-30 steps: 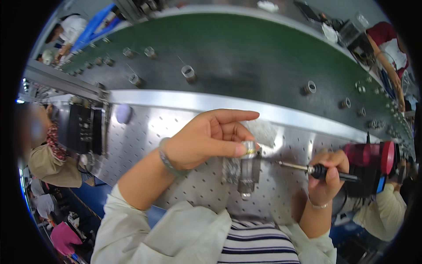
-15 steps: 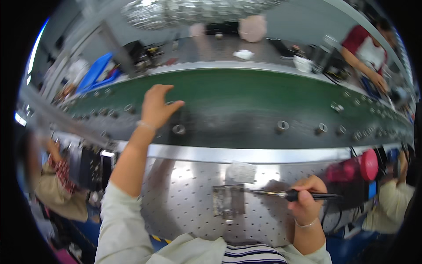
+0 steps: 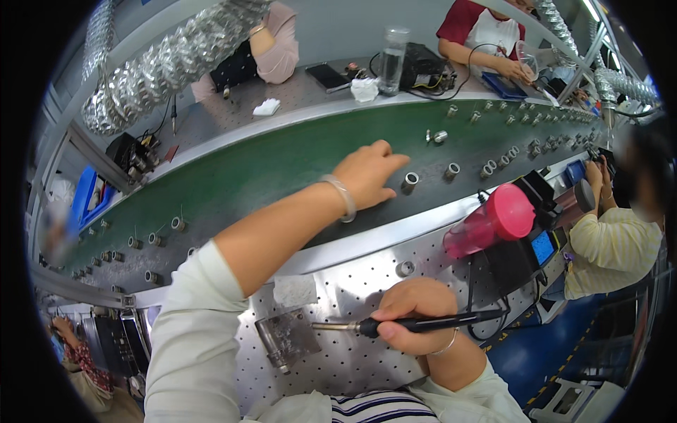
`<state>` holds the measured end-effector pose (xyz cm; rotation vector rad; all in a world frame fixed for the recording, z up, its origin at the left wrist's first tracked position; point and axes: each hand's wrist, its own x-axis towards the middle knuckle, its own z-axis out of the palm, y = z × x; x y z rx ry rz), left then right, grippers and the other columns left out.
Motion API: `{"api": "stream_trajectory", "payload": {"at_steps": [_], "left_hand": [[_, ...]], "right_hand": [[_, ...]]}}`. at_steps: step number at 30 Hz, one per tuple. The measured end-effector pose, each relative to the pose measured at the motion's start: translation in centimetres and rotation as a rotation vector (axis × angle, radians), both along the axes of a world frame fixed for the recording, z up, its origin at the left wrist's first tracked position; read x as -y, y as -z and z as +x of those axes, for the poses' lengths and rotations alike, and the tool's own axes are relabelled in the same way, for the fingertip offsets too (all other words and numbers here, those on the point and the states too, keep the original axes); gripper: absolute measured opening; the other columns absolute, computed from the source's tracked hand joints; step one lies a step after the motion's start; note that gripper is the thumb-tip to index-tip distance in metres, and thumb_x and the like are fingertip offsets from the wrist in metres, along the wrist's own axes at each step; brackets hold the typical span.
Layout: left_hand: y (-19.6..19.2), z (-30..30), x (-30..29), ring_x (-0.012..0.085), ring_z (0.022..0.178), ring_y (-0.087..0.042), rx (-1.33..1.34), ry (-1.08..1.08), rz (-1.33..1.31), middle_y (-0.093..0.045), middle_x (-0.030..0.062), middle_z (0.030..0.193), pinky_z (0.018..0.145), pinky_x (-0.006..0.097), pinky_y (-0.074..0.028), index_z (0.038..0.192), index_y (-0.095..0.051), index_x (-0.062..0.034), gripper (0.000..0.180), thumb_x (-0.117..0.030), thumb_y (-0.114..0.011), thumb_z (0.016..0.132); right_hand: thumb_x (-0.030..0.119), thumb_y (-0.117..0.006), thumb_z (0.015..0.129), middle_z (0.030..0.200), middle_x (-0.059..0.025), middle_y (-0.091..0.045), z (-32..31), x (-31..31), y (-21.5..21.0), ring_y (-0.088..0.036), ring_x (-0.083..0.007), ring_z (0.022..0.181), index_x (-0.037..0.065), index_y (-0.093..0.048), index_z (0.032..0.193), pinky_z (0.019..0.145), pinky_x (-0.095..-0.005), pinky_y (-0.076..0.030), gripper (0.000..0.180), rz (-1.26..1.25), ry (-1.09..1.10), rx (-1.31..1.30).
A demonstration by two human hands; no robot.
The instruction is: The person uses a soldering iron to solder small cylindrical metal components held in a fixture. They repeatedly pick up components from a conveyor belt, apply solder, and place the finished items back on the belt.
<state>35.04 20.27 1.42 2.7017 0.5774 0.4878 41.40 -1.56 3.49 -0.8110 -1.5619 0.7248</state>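
Stretched over the green conveyor belt (image 3: pixel 282 201), my left hand (image 3: pixel 367 175) has its fingers apart and holds nothing. Just right of its fingertips stands a short metal cylinder (image 3: pixel 410 182), with a small gap between them. My right hand (image 3: pixel 422 310) grips a soldering iron (image 3: pixel 369 327) with a black handle. The iron's thin metal tip points left and lies by the right part of a flat metal fixture (image 3: pixel 285 340) on the perforated bench. Contact between tip and fixture cannot be made out. A small metal ring (image 3: pixel 405 268) sits on the bench beyond my right hand.
A pale pad (image 3: pixel 295 290) lies behind the fixture. A pink lidded cup (image 3: pixel 493 218) and a black unit with a blue screen (image 3: pixel 543 247) stand at right. More metal cylinders (image 3: pixel 451 170) dot the belt. Co-workers sit across the belt and at both sides.
The view has swung to the right. My left hand has moved rightward along the belt, close to another cylinder. The soldering iron stays in my right hand.
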Motion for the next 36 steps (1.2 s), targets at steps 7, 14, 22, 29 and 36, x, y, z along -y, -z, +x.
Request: {"api": "stream_trajectory", "payload": {"at_steps": [7,14,22,29,36], "left_hand": [[2.8,2.8,-1.4,0.0327,0.096,-0.056,-0.182,0.058,0.104,-0.057,0.0127,0.101,0.082,0.04,-0.046,0.099,-0.064,-0.0078,0.026,-0.013,-0.069,0.074],[-5.2,-13.3,4.4,0.0096,0.07,-0.051,0.069,-0.059,-0.643,-0.056,0.0033,0.085,0.061,0.023,-0.042,0.084,-0.069,-0.0034,0.028,-0.027,-0.078,0.072],[-2.8,-25.7,10.4,0.0136,0.088,-0.055,0.148,-0.132,-1.135,-0.058,0.0069,0.098,0.073,0.025,-0.045,0.087,-0.07,-0.001,0.019,-0.015,-0.075,0.075],[0.3,-24.4,10.3,0.0151,0.092,-0.054,0.162,0.125,-1.364,-0.056,0.0079,0.103,0.076,0.026,-0.046,0.088,-0.07,-0.0005,0.019,-0.013,-0.074,0.075],[1.1,-24.9,14.6,0.0222,0.115,-0.047,0.564,-0.079,-1.497,-0.053,0.0118,0.121,0.096,0.034,-0.038,0.13,-0.046,0.0027,0.077,-0.034,-0.078,0.07]], "right_hand": [[0.001,-0.069,0.066,0.063,-0.011,-0.061,-0.5,0.1,-0.4,-0.059,-0.0215,0.051,-0.002,-0.062,0.074,0.049,-0.0277,-0.046,0.011,0.013,-0.055,-0.04],[0.006,-0.074,0.065,0.063,-0.009,-0.061,-0.1,0.6,-0.1,-0.059,-0.0196,0.051,0.002,-0.064,0.075,0.047,-0.0272,-0.044,0.015,-0.034,-0.012,-0.06],[0.004,-0.064,0.078,0.065,-0.0125,-0.059,-3.5,0.7,1.1,-0.056,-0.0115,0.047,-0.004,-0.055,0.078,0.045,-0.02,-0.045,0.012,-0.301,-0.043,-0.465],[0.009,-0.064,0.08,0.065,-0.0118,-0.06,-4.0,0.0,2.6,-0.055,-0.0109,0.045,-0.002,-0.053,0.076,0.042,-0.0182,-0.043,0.016,-0.371,-0.009,-0.463],[0.01,-0.064,0.08,0.062,-0.0117,-0.057,-4.5,0.3,2.9,-0.053,-0.0112,0.044,-0.002,-0.054,0.078,0.042,-0.0194,-0.041,0.016,-0.357,-0.103,-0.455]]}}
